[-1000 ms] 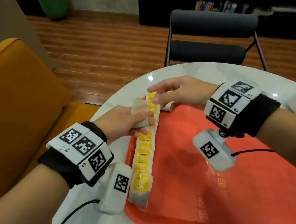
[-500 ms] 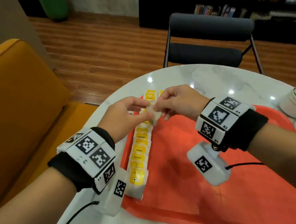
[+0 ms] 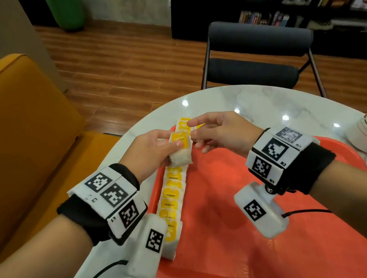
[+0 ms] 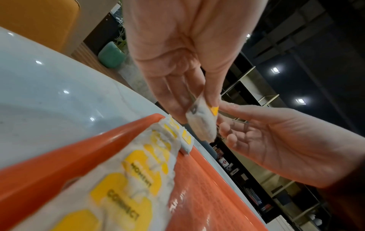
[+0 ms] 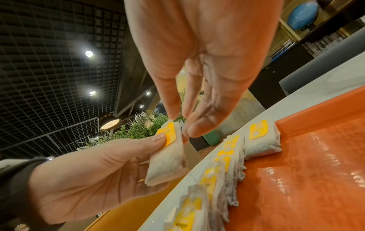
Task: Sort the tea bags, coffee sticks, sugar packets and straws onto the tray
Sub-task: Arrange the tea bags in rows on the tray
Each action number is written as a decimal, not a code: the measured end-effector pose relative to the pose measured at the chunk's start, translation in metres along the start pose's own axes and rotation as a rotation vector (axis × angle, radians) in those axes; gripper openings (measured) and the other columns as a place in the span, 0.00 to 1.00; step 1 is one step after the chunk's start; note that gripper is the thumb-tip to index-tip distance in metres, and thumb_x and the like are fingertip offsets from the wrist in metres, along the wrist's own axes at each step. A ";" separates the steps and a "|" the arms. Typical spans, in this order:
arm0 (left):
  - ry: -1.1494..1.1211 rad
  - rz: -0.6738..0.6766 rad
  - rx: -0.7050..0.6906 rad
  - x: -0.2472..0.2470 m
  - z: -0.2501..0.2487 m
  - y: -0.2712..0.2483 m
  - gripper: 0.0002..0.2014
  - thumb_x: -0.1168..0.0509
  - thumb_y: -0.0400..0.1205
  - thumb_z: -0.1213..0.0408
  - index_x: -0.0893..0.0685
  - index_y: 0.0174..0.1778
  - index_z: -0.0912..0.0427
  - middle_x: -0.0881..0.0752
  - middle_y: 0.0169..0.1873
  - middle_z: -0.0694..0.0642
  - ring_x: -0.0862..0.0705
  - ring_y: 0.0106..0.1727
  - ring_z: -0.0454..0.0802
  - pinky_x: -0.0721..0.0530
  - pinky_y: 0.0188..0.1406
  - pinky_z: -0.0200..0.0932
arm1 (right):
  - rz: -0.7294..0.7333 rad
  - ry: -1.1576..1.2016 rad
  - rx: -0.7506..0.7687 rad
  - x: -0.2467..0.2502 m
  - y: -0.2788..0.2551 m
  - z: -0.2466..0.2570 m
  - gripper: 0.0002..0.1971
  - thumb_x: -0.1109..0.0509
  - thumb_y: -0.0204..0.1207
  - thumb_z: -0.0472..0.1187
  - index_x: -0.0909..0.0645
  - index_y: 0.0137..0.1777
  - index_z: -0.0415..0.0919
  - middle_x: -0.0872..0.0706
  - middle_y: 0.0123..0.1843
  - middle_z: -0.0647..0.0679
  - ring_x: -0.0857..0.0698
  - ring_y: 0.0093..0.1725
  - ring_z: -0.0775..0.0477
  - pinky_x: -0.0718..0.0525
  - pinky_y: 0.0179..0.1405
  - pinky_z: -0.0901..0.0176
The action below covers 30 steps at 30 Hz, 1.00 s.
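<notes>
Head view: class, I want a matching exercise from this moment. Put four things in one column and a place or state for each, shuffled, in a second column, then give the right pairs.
Things:
1. tea bag
2. tea-bag row
3. tray
4. chair

Places or states:
A. orange, lying on the round table
B. on the floor beyond the table
C. held up in the left hand, the right hand beside it
D. laid overlapping along the tray's left edge

Pairs: 1-C, 2-D, 3-A, 4-B
</notes>
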<state>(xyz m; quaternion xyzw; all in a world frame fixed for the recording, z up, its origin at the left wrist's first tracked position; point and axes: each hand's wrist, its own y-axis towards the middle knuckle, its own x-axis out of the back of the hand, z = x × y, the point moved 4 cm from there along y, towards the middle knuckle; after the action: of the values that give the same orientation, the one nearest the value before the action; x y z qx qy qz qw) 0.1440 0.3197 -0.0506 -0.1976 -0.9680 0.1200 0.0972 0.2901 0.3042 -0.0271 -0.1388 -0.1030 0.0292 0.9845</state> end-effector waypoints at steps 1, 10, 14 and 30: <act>-0.007 -0.001 0.009 0.000 0.001 0.000 0.03 0.33 0.79 0.65 0.20 0.47 0.56 0.13 0.43 0.56 0.14 0.41 0.46 0.14 0.41 0.36 | 0.015 -0.012 0.002 0.000 0.000 -0.001 0.12 0.32 0.74 0.28 0.21 0.57 0.34 0.19 0.33 0.42 0.19 0.30 0.51 0.17 0.30 0.67; 0.096 0.014 -0.014 -0.003 0.003 0.003 0.03 0.35 0.80 0.63 0.16 0.44 0.56 0.15 0.35 0.48 0.16 0.30 0.34 0.20 0.29 0.23 | 0.020 -0.187 0.000 0.004 0.010 -0.013 0.04 0.29 0.74 0.32 0.18 0.37 0.38 0.19 0.29 0.45 0.20 0.21 0.60 0.17 0.29 0.70; 0.169 -0.029 -0.018 0.005 0.005 0.006 0.09 0.35 0.81 0.59 0.16 0.54 0.54 0.16 0.39 0.47 0.18 0.36 0.39 0.19 0.37 0.30 | -0.042 -0.288 -0.087 0.017 0.021 -0.025 0.09 0.30 0.75 0.32 0.21 0.34 0.41 0.20 0.28 0.45 0.21 0.26 0.53 0.18 0.31 0.66; 0.104 -0.012 0.048 0.020 0.003 0.008 0.09 0.41 0.84 0.62 0.17 0.48 0.47 0.11 0.34 0.44 0.16 0.33 0.38 0.18 0.31 0.27 | -0.286 -0.623 -0.171 0.040 0.068 -0.033 0.11 0.31 0.75 0.38 0.15 0.54 0.34 0.24 0.31 0.52 0.28 0.29 0.57 0.29 0.28 0.70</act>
<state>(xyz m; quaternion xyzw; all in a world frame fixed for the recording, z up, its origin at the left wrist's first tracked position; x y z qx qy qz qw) 0.1275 0.3340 -0.0531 -0.1954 -0.9597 0.1321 0.1527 0.3340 0.3639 -0.0688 -0.1892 -0.4191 -0.0768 0.8847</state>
